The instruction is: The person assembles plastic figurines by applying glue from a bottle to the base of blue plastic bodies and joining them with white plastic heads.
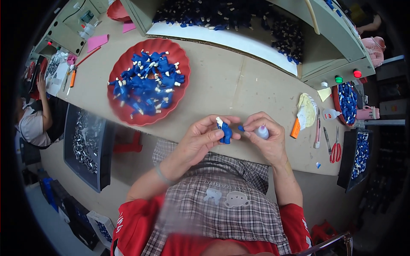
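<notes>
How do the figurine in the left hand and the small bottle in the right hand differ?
The blue figurine has a cream end; the pale bottle has a pinkish tip. The figurine has an irregular, moulded shape; the bottle is smoothly rounded. Both are being held.

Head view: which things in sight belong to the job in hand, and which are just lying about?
Seem part of the job:
- blue-and-white figure, in the left hand
- small blue piece and pale bottle, at the right hand
- red plate of similar blue-and-white pieces

Apparently just lying about:
- red-handled scissors
- orange-handled tool
- pink sheet
</notes>
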Motion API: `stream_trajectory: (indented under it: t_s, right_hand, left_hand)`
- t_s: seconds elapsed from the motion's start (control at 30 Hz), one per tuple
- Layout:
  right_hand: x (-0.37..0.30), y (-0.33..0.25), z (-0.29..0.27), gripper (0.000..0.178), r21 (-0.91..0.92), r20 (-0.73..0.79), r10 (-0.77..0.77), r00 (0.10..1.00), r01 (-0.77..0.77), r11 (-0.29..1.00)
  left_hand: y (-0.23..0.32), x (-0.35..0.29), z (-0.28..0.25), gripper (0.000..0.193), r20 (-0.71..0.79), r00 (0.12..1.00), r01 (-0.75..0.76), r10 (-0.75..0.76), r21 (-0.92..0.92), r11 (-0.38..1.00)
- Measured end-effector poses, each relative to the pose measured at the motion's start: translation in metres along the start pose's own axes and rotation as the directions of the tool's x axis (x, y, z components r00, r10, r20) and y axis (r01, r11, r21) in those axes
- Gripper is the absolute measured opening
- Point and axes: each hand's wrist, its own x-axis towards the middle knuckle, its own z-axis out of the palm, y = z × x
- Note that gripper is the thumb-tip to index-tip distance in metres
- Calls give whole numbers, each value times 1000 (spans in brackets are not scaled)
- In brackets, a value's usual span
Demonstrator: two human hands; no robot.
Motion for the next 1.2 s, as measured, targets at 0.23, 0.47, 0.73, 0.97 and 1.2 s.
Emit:
stream_trajectory:
  t_s: [0.23, 0.47, 0.73, 0.97, 1.2]
  right_hand:
    - [-10, -5, 16, 15, -207, -49, -43, 998, 32, 978]
    - [-14, 3, 9, 16, 434, 69, 414, 908, -401, 807]
    - [-21, 2, 13, 9, 329, 14, 442, 897, -421, 845]
    - [-22, -11, 32, 12, -134, -293, -23, 956, -17, 991]
    - [-26, -9, 39, 12, -256, -322, -59, 945, -26, 966]
  left_hand:
    - [-8, -2, -3, 23, -4, 1000, 20, -20, 7, 1000]
    - [-6, -4, -5, 23, 31, 1000, 3, -6, 98, 995]
    - [-10, -4, -1, 24, -1, 1000, -1, 1, 124, 992]
    - [-16, -5, 4, 29, -111, 994, 10, 17, 237, 971]
    - [-18, -7, 5, 33, -127, 990, -3, 57, 392, 920]
